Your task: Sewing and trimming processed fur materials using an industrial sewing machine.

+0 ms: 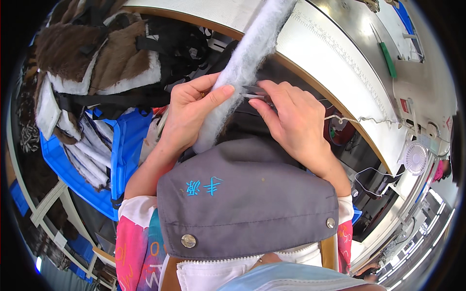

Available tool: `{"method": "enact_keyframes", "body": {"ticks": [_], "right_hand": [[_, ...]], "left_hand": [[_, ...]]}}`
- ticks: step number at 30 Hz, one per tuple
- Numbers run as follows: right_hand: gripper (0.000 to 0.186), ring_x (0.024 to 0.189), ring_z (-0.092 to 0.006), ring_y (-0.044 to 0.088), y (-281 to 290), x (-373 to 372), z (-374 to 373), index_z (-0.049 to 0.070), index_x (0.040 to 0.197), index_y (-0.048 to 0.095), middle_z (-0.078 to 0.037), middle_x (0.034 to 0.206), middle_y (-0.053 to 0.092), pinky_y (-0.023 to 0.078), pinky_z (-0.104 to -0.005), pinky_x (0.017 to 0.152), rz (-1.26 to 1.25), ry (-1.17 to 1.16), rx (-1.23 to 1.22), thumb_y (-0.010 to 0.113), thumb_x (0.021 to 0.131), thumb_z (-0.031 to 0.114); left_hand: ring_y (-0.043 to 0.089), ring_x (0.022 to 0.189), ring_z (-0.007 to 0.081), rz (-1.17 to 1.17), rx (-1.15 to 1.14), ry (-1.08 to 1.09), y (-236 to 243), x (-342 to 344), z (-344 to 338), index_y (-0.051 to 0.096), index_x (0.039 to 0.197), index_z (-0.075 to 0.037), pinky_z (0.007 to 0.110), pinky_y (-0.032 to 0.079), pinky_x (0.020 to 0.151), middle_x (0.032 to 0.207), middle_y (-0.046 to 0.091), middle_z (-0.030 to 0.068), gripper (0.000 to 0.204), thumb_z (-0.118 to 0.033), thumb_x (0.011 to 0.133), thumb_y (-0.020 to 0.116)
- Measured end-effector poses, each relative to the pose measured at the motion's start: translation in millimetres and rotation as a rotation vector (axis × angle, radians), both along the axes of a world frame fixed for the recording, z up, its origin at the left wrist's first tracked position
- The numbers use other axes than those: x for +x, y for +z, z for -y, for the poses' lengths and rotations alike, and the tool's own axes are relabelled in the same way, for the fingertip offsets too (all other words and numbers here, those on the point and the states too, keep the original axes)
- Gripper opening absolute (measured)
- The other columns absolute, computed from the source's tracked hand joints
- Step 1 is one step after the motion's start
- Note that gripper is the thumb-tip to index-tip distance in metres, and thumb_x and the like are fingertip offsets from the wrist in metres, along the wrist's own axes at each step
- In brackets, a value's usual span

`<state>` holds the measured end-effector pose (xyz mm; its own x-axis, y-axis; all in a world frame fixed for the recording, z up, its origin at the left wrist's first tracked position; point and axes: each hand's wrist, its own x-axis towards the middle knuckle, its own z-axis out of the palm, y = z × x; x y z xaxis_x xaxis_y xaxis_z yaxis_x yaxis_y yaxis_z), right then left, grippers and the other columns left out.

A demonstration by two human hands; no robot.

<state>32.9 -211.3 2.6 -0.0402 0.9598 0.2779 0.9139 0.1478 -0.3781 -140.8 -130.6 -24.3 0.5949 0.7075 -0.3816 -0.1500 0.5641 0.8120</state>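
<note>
A long white fluffy strip (247, 53), like fleece or faux fur, runs from the table edge down towards my lap. My left hand (194, 109) pinches it between thumb and fingers near its middle. Close on the right, my right hand (296, 109) grips small metal thread snips (253, 93), whose two slim blades point left and meet the strip's edge. The handles are hidden inside my fingers. Below both hands lies a dark grey apron (252, 194) with blue stitching and two metal snaps, and the strip's lower end rests at its upper edge.
A white sewing table (335, 63) with a brown edge curves across the front and right. To the left, a blue bin (80, 167) holds white-backed pieces, with brown fur pieces (119, 63) piled above. A small white fan (416, 157) and a cord (359, 119) are at right.
</note>
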Motion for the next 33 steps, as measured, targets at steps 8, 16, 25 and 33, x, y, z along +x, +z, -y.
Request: {"method": "enact_keyframes", "body": {"ticks": [8,16,25,33], "right_hand": [[0.025,0.062,-0.0192,0.056,4,-1,-1,0.007,0.093,0.058,-0.003,0.071,0.053,0.042,-0.0315,0.053,0.04,0.006,-0.028,0.068,0.076,0.022],[0.021,0.06,-0.0202,0.058,-7,10,-10,0.007,0.084,0.06,-0.003,0.07,0.057,0.045,-0.0301,0.052,-0.127,0.175,0.022,0.072,0.073,0.02],[0.024,0.072,-0.0098,0.061,-34,0,-8,0.0,0.084,0.062,-0.008,0.079,0.068,0.049,-0.0244,0.064,-1.162,0.051,-0.351,0.075,0.076,0.018],[0.021,0.061,-0.0132,0.061,-15,4,-4,0.003,0.082,0.062,-0.006,0.07,0.065,0.046,-0.024,0.058,-0.472,0.014,-0.14,0.076,0.073,0.016]], "left_hand": [[0.059,0.077,0.0063,-0.015,0.006,0.01,-1,1,1,0.061,0.11,0.005,0.019,0.047,0.066,0.092,0.066,0.0065,0.028,-0.006,0.084,0.064],[0.06,0.076,0.008,0.031,-0.085,-0.043,-3,-3,-1,0.063,0.106,0.005,0.02,0.047,0.067,0.091,0.067,0.0078,0.025,-0.007,0.085,0.062],[0.061,0.076,0.0091,0.115,-0.224,-0.05,-6,-1,3,0.064,0.106,0.004,0.022,0.049,0.068,0.09,0.067,0.0082,0.024,-0.007,0.085,0.062],[0.061,0.077,0.0084,0.107,-0.145,-0.001,-5,-2,3,0.063,0.107,0.004,0.021,0.049,0.068,0.092,0.067,0.0081,0.025,-0.007,0.085,0.063]]}}
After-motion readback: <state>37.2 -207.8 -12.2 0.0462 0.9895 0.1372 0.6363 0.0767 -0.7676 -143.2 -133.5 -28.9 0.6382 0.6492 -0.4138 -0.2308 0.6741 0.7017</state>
